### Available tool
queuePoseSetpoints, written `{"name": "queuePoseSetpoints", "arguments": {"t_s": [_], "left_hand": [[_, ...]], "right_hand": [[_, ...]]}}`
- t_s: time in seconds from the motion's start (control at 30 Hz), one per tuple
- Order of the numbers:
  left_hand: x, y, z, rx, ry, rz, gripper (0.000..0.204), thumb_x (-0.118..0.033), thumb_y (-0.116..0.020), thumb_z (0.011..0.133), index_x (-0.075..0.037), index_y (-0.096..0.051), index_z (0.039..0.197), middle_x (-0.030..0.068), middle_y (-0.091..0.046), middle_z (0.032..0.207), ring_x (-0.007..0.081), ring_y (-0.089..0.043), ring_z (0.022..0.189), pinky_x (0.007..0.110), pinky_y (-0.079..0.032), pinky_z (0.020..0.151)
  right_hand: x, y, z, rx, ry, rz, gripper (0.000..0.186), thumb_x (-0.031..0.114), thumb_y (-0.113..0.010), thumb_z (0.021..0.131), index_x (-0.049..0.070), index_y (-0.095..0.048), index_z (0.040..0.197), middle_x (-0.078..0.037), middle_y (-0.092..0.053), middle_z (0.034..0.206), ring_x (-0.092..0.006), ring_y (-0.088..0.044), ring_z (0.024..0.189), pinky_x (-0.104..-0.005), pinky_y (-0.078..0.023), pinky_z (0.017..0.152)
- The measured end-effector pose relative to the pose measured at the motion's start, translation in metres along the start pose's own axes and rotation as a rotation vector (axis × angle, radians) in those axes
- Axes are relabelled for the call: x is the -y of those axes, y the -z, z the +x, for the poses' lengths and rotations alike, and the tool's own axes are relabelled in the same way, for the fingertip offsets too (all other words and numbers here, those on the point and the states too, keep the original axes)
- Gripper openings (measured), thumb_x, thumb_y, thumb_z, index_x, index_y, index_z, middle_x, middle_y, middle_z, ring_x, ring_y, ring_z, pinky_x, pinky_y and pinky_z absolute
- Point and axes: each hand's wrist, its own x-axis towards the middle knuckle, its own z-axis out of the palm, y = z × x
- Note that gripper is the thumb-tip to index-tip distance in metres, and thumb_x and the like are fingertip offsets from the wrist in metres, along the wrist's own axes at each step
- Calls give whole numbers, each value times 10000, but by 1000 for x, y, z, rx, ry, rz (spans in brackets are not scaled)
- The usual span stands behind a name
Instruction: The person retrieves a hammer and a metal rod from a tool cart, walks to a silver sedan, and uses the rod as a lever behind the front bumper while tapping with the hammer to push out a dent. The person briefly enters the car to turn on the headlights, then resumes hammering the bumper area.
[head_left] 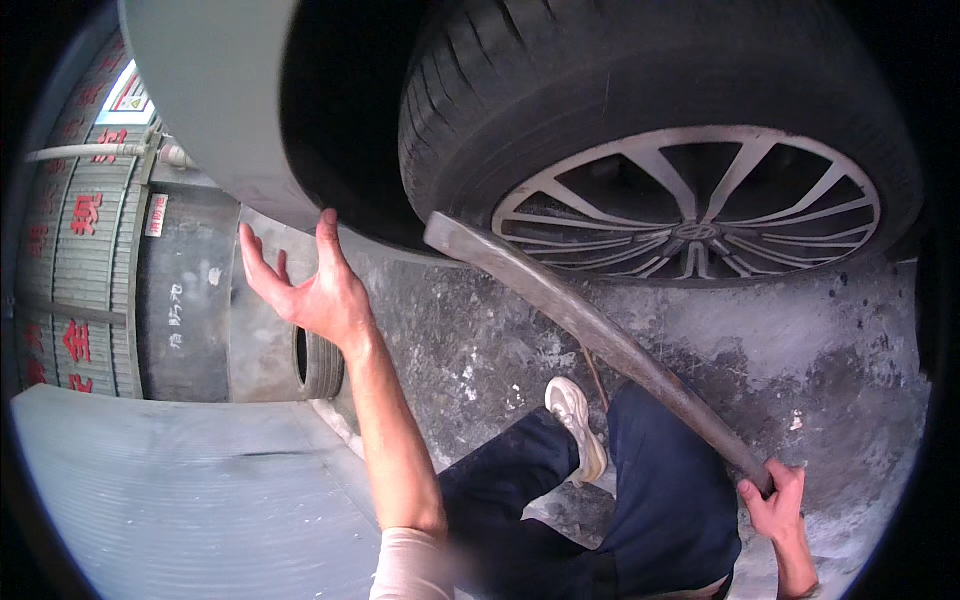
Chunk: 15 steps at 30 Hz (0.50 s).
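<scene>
My right hand (778, 500) is wrapped round the lower end of a long, worn metal pry bar (610, 335). The bar slants up to the left over my thigh, and its broad flat end stands before the tread edge of a black car tyre (450, 160). Whether that end touches the tyre, I cannot tell. A silver multi-spoke rim (695, 232) fills the wheel's middle. My left hand (320, 290) is raised with thumb and fingers spread, holding nothing. It is nearest the lower edge of a pale grey car body panel (220, 110), beside the dark wheel arch.
A loose tyre (322, 365) lies behind my left forearm. At lower left is a large grey panel (190, 490). A corrugated wall (110, 250) with red lettering bounds the left side. My light shoe (572, 420) rests on the stained concrete floor (450, 340).
</scene>
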Motion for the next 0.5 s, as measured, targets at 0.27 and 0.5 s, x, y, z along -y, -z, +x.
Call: {"name": "queuePoseSetpoints", "arguments": {"t_s": [0.27,0.5], "left_hand": [[-49,13,-59,602,795,-535,313,-257,-590,1007,16,-598,1160,116,-667,934,163,-644,758,267,-552,616],[-69,-8,-67,597,953,-841,296,-306,-564,1020,-24,-563,930,49,-633,810,101,-616,689,274,-556,625]], "right_hand": [[67,-22,66,-6,174,267,354,249,-786,773,22,-526,696,-140,-495,543,-293,-504,478,-369,-394,494],[90,-36,99,-74,257,247,345,275,-789,798,29,-554,736,-119,-509,564,-313,-520,495,-388,-387,504]]}}
